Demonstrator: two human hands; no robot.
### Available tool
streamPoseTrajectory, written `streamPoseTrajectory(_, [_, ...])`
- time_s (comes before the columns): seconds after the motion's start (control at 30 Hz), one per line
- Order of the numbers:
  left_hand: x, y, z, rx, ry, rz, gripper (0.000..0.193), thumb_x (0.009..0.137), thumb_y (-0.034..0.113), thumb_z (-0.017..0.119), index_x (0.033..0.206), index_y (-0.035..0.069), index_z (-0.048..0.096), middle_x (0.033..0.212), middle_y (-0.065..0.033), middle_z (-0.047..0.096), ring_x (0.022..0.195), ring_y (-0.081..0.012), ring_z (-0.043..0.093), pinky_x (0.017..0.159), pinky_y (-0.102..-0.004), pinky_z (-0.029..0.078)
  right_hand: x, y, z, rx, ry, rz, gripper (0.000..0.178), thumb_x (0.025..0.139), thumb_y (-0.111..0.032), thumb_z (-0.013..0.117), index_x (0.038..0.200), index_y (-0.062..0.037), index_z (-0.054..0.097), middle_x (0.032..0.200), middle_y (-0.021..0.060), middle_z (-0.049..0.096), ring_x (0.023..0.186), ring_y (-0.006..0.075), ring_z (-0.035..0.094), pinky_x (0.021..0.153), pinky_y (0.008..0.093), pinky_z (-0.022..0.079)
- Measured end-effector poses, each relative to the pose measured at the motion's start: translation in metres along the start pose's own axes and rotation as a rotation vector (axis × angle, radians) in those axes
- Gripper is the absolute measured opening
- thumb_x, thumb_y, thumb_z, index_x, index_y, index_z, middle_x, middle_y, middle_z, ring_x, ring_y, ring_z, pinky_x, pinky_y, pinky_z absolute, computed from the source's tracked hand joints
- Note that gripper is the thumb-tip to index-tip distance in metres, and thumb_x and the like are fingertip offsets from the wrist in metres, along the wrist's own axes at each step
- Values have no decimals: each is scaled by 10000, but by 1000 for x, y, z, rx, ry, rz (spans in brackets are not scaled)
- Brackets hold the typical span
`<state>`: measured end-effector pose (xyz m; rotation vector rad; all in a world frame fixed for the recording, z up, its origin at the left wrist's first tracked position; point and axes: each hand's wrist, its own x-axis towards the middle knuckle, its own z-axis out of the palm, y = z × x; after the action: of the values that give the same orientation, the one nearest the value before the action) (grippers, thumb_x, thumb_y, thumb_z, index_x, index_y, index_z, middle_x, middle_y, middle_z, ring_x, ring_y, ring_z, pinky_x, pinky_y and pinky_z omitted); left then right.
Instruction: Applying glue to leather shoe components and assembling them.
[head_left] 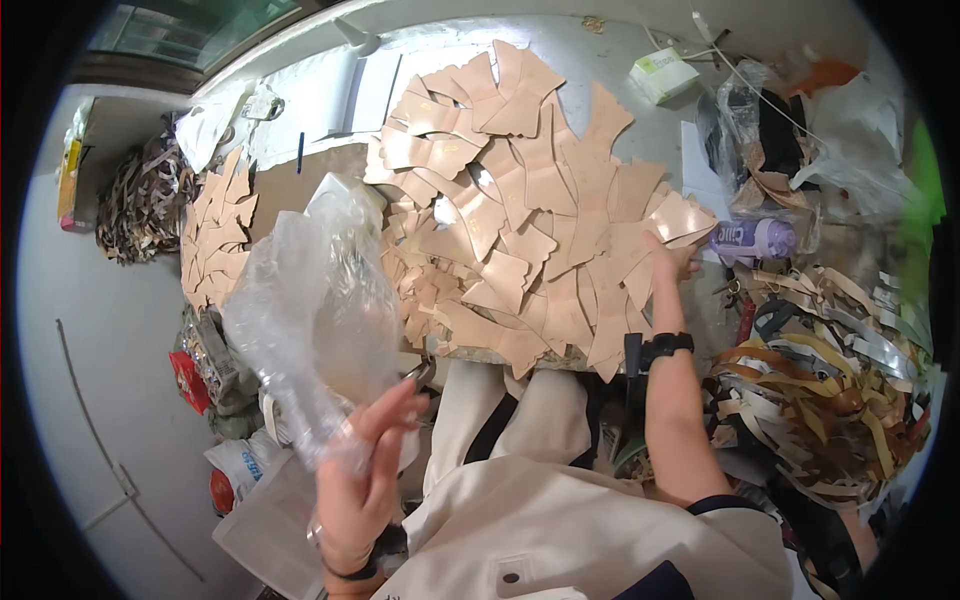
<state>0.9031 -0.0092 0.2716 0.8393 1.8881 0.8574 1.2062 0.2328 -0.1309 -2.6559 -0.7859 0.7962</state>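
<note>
Low on the left, my left hand [362, 470] holds the lower end of a large crumpled clear plastic bag [318, 300], its fingers drawn together. The bag stands up over the table's front edge and hides part of what lies behind it. Across the table spreads a big pile of tan leather-like cut pieces [520, 180] with scalloped ends. At the pile's right side, my right hand [672, 258] is closed on the near edge of one glossy tan piece [682, 220]; the fingertips under it are hidden.
A purple bottle [755, 240] lies beside my right hand. Bundles of coloured strips [820, 380] fill the right side. More tan pieces [218, 235] lie at the left, near a dark pen [300, 152]. A green-white box [664, 76] stands at the back.
</note>
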Motion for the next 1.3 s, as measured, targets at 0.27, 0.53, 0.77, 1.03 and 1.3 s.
streamPoseTrajectory(0.27, [-75, 35, -87, -125, -439, 258, 351, 1042, 104, 489, 1313, -112, 551, 991, -194, 714, 741, -223, 673, 725, -292, 543, -13, 8, -4, 441, -7, -130, 1053, 647, -31, 902, 1518, -37, 310, 1415, 208, 524, 1248, 309, 576, 1050, 442, 468])
streamPoseTrajectory(0.53, [-51, 51, -53, 852, 156, -308, 243, 939, 15, 597, 1176, -8, 646, 1048, -143, 702, 855, -234, 631, 875, -343, 461, -42, 70, -77, 1204, -882, 19, 479, 850, -46, 700, 1311, -4, 582, 1206, 137, 672, 1119, 307, 645, 973, 423, 509])
streamPoseTrajectory(0.77, [-25, 23, -1, 587, -12, 273, 678, 861, 75, 675, 1494, 47, 435, 849, -189, 646, 693, -342, 637, 633, -390, 506, -175, -32, -183, 468, -2410, -542, 758, 739, -260, 867, 1347, 18, 510, 1198, 130, 648, 1081, 209, 631, 886, 329, 518])
streamPoseTrajectory(1.03, [-50, -16, 9, 138, -539, 177, 672, 1062, 228, 429, 1571, -56, 94, 705, -90, 628, 625, -194, 631, 644, -299, 523, -247, -30, -73, 1041, -1512, -166, 372, 977, -235, 627, 1268, -5, 601, 1195, 76, 654, 1093, 179, 638, 922, 334, 528])
streamPoseTrajectory(1.3, [102, 17, 44, -76, -218, 468, 769, 1039, 207, 491, 1625, 162, -4, 685, -32, 592, 576, -93, 535, 578, -260, 473, -51, -186, -86, 897, -1038, -359, 375, 991, -233, 595, 1302, -25, 568, 1267, 97, 623, 1186, 178, 591, 1045, 373, 447])
